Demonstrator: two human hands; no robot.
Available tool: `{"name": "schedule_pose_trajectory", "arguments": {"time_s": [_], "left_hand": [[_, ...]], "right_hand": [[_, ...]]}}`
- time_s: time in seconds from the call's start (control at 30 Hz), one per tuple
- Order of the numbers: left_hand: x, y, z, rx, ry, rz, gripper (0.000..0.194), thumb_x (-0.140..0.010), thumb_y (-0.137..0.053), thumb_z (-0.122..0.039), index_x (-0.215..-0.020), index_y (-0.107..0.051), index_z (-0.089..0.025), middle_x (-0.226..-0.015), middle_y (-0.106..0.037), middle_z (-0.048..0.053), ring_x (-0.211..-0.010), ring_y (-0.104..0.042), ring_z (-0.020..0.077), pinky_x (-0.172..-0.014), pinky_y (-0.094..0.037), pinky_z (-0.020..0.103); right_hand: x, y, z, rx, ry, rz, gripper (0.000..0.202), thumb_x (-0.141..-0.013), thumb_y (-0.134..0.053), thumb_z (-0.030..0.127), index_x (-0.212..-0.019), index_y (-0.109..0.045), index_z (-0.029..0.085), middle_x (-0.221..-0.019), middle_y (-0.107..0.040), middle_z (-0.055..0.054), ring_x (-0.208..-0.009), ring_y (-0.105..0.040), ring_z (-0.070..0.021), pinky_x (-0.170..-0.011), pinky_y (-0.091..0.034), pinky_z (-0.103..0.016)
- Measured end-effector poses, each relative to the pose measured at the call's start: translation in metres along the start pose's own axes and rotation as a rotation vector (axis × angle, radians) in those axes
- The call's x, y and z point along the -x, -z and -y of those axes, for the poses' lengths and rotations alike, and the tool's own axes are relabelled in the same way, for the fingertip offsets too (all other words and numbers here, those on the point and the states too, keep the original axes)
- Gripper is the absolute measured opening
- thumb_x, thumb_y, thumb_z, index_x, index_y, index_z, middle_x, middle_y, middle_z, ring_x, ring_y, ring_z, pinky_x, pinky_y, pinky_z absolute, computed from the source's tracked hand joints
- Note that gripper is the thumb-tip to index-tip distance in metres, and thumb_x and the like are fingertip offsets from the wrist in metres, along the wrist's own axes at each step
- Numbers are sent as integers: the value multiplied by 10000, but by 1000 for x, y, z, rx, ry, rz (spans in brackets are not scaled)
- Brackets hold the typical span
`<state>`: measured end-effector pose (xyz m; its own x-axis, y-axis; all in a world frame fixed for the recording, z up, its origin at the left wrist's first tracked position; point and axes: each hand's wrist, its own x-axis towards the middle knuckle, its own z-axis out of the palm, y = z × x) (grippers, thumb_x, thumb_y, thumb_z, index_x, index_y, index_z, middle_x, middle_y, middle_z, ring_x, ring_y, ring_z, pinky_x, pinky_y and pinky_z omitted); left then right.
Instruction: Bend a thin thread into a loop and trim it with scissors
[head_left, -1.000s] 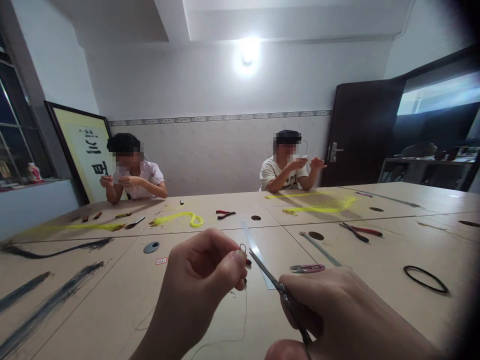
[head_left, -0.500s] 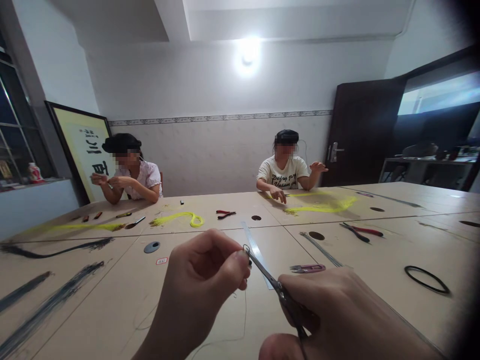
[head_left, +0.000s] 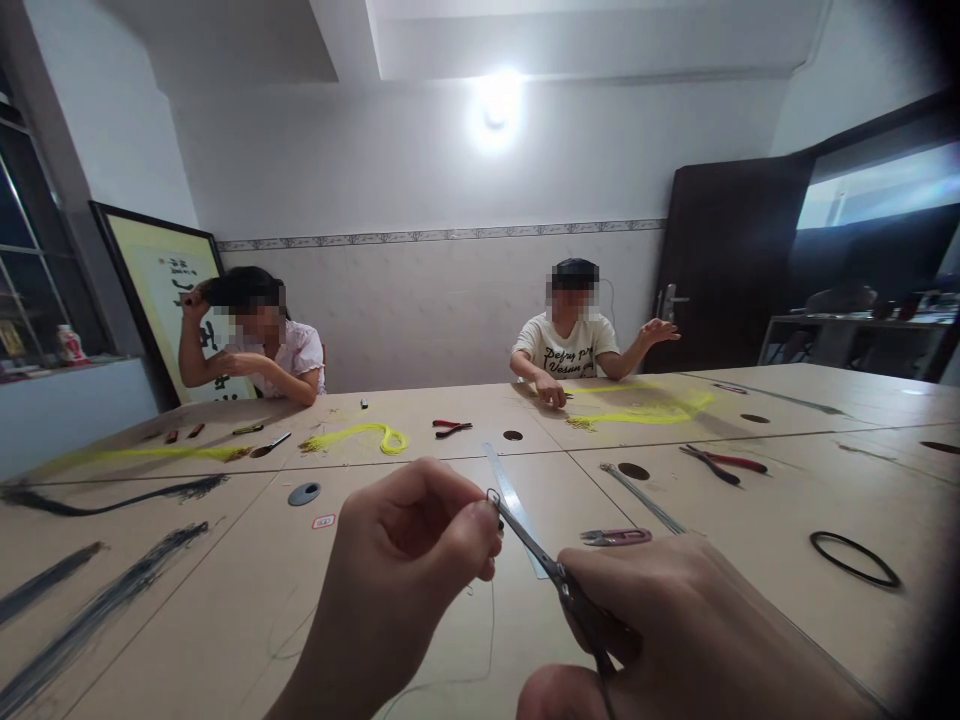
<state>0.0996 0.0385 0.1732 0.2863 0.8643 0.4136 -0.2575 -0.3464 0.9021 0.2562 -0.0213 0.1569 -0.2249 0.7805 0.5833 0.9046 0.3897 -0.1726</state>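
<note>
Metal tool (head_left: pixel 562 578) tip now at loop (head_left: pixel 492 490), prev. just apart.

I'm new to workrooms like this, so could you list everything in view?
Wire loop: one, dark, foreground centre
Scissor-like tool: one, dark, tip at the loop
Ruler: one, silver, behind the tool
Snips: one, pink, right of the ruler
Pliers: two, red-and-black, table middle and right
Yellow strands: several bundles, yellow, far half
Dark strands: three bundles, grey, near left
Ring: one, black, table's right
Table: one, beige, across the foreground
Co-workers: two, pale tops, across the table
Framed calligraphy: one, cream and black, far left
Door: one, dark brown, far right
Lamp: one, white, back wall
Left hand: one, bare, pinching the loop
Right hand: one, bare, gripping the tool
</note>
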Motion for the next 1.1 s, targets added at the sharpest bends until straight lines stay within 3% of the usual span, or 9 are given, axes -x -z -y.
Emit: {"name": "schedule_pose_trajectory", "arguments": {"time_s": [0.6, 0.83, 0.9, 0.97, 1.03, 1.1], "left_hand": [[-1, 0, 1, 33, -14, 2, 199, -683, -636, -59, -552, -629, -209, -474, -601, -86, -461, -579, 38, -475, -476, 83], [-2, -1, 1, 50, -14, -4, 173, -685, -636, -72, -569, -630, -199, -493, -608, -82, -457, -581, 40, -469, -478, 95], [-7, 1, 5, 33, -19, -30, 158, -693, -640, -95, -569, -622, -193, -477, -594, -77, -458, -574, 47, -474, -476, 107], [-15, 4, 10, 25, -27, -83, 147, -701, -647, -129, -569, -617, -187, -469, -582, -72, -458, -559, 47, -473, -464, 107], [-21, 9, 14, 36, -41, -128, 135, -700, -659, -160, -573, -621, -188, -470, -574, -74, -460, -544, 40, -474, -450, 95], [-24, 12, 16, 51, -49, -143, 119, -691, -672, -175, -581, -630, -196, -483, -578, -76, -471, -542, 38, -484, -448, 84]], "right_hand": [[-4, 2, 2, -54, -21, -26, 611, -750, -598, 673, -464, -386, 177, -403, -432, 55, -388, -340, -55, -382, -258, -167], [-1, 0, 3, -131, -66, 96, 607, -741, -652, 605, -492, -301, 178, -429, -355, 69, -434, -284, -62, -401, -237, -182], [1, 2, -2, -251, -137, 115, 602, -732, -669, 596, -493, -307, 179, -443, -288, 80, -438, -254, -59, -392, -231, -177], [4, 5, -12, -472, -188, 51, 602, -723, -654, 641, -476, -358, 178, -440, -259, 82, -417, -222, -54, -358, -201, -184], [3, 9, -25, -889, -117, 34, 566, -750, -623, 657, -497, -461, 177, -415, -289, 79, -372, -223, -46, -314, -157, -194], [-3, 12, -36, -1356, 50, 140, 538, -795, -576, 653, -560, -532, 172, -392, -328, 77, -330, -252, -42, -278, -136, -182]]}}
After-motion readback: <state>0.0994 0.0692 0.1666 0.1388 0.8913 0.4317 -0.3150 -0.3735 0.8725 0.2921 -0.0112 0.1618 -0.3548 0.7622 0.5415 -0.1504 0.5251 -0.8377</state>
